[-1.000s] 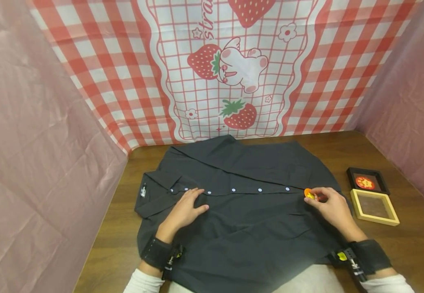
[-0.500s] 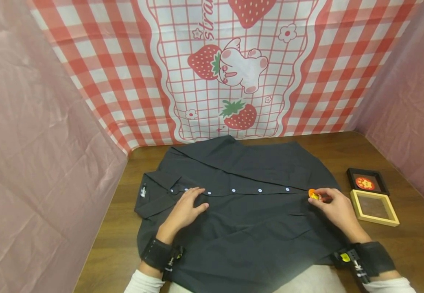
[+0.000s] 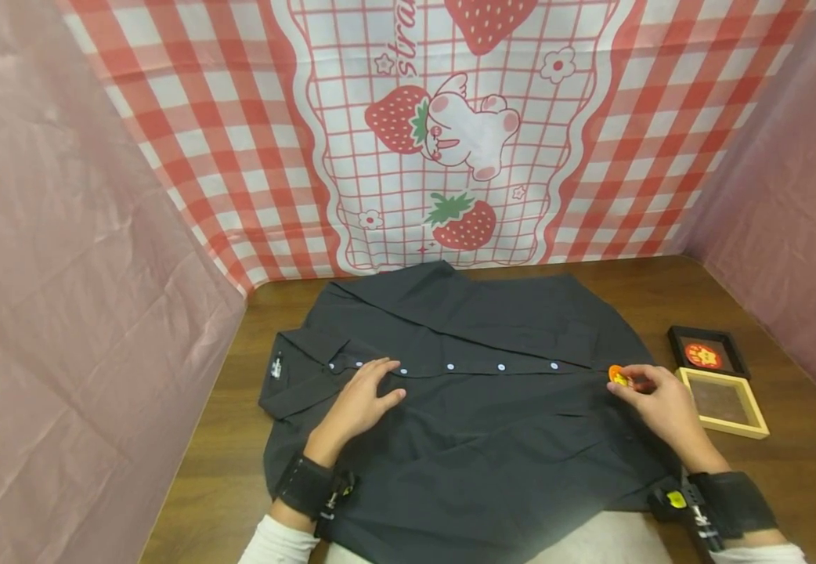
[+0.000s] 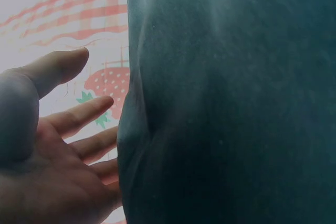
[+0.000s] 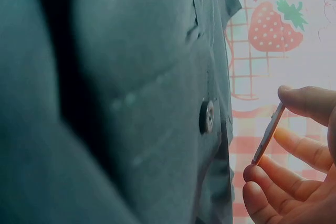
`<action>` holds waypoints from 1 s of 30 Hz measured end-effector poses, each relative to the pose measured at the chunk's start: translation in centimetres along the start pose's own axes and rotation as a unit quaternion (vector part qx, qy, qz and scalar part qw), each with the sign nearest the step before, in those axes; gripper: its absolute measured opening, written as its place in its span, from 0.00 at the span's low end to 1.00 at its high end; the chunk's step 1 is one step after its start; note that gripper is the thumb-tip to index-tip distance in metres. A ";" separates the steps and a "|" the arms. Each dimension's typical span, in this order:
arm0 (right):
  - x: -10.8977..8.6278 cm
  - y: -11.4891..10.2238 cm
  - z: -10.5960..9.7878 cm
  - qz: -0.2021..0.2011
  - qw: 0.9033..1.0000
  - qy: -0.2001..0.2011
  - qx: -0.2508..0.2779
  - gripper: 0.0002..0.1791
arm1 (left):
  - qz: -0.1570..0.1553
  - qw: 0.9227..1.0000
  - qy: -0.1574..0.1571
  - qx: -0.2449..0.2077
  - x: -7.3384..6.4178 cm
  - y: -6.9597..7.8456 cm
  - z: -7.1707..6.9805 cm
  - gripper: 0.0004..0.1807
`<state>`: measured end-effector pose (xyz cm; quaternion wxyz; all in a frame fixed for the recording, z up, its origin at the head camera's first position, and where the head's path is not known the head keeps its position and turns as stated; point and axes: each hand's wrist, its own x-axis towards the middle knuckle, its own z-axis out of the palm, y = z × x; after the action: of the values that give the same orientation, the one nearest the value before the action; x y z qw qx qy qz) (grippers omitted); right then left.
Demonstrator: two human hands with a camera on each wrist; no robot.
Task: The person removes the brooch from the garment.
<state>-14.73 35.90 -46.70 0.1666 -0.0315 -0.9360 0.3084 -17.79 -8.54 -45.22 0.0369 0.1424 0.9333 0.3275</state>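
A dark grey shirt (image 3: 478, 423) lies spread out, its collar at the left and a row of pale buttons along its front. Over the right end of the button row, my right hand (image 3: 669, 411) pinches a flat, round orange piece with a yellow figure (image 3: 617, 377). The right wrist view shows the thin disc (image 5: 269, 134) edge-on between thumb and fingertips, apart from the shirt. Near the collar, my left hand (image 3: 360, 401) has its fingers spread loosely over the cloth and holds nothing. Whether it touches the shirt I cannot tell.
At the right stand a black square frame (image 3: 738, 359) with a red round piece (image 3: 702, 356) in it and a pale yellow frame (image 3: 759, 419). The wooden table (image 3: 204, 470) meets a red-checked cloth (image 3: 239, 157) behind and pink cloth at both sides.
My right hand has shifted slowly to the right with the orange disc in its pinch. The left hand stays almost in place.
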 end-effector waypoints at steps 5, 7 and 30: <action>-0.1 0.4 -0.3 0.012 1.000 -0.005 -0.014 0.20 | 0.018 1.000 0.007 0.000 0.0 0.1 0.1 0.27; -0.1 0.6 -0.5 0.014 1.000 -0.005 -0.018 0.20 | 0.018 1.000 0.006 0.003 0.0 0.1 0.1 0.27; -0.3 2.6 -3.2 0.041 0.999 0.003 -0.030 0.21 | -0.005 1.000 -0.007 0.006 -0.2 0.0 0.3 0.28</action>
<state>-13.52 39.76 -45.94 0.1557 -0.0757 -0.9424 0.2863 -17.59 -8.41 -45.43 0.0444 0.1398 0.9357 0.3210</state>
